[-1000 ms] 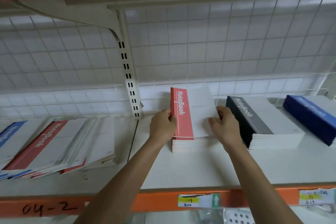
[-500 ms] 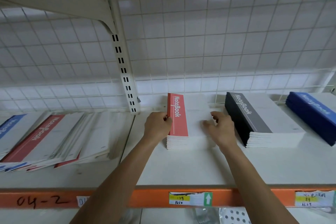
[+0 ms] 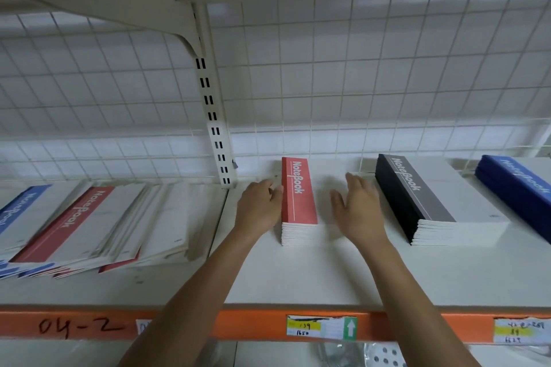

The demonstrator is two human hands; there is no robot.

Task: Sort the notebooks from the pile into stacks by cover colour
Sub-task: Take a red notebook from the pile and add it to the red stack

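A stack of red-spined notebooks (image 3: 299,197) sits mid-shelf. My left hand (image 3: 260,208) rests against its left edge, fingers loosely curled, holding nothing. My right hand (image 3: 356,208) lies flat and spread on the stack's white cover. To the right stand a black-spined stack (image 3: 417,197) and, at the frame edge, a blue stack (image 3: 515,188). The unsorted pile (image 3: 89,226) of red and blue notebooks fans out on the left part of the shelf.
The white shelf board (image 3: 298,277) has an orange front rail (image 3: 238,326) with price labels. A slotted upright (image 3: 216,128) and a wire grid back panel (image 3: 357,83) stand behind the stacks. Another shelf hangs overhead.
The red notebook held tilted over the stack a second ago now lies flat on it. Both hands have let go and opened beside and on the stack.
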